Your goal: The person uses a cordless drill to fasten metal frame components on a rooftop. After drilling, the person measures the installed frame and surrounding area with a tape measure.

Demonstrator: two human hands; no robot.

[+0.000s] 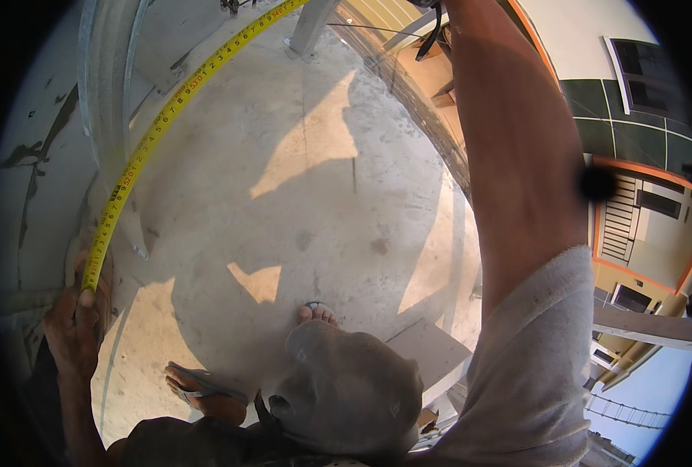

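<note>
A yellow measuring tape (159,128) with black and red marks runs in a curve from the left side up past the top edge. At the far left my left hand (77,327) is closed on the tape, its thumb pressed on the blade. My bare right forearm (509,140), with a grey sleeve (532,342) pushed up, reaches to the top of the view. A dark strap (430,39) hangs near that wrist. The right hand itself lies beyond the upper edge, so what it holds is hidden.
Grey metal channels (108,86) stand beside the tape, and a metal post (311,31) rises at the far side. My sandalled foot (206,385) rests on the sunlit concrete floor (315,226). A floor edge (408,101) runs along the right. Buildings (634,117) lie beyond.
</note>
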